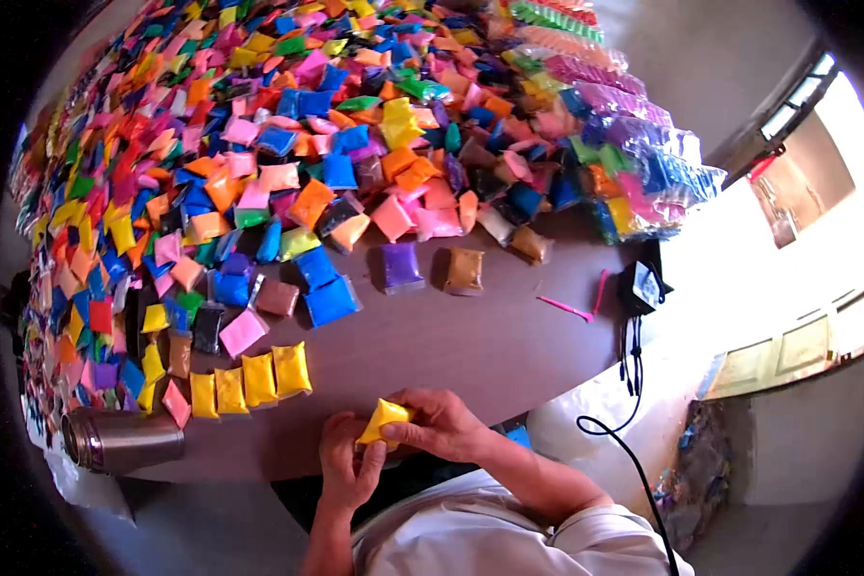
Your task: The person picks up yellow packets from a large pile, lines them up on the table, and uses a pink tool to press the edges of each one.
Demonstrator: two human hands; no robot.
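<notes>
A small yellow packet (384, 420), soft-looking and in clear wrapping, is held up at the table's near edge. My right hand (442, 427) pinches it from the right, thumb across its lower part. From the left, my left hand (348, 463) closes its fingers and thumb around the packet's other side; the exact contact is partly hidden. To the left of my hands, several similar yellow packets (258, 379) lie in a row on the brown table (422, 346). Just behind that row is a pink packet (244, 332).
A large heap of multicoloured packets (259, 173) covers the table's far and left parts. A metal flask (130, 440) lies at the near left. Purple (401, 267) and brown (465, 271) packets sit apart. A pink tool (566, 307) and a black box (640, 288) with a cable are right.
</notes>
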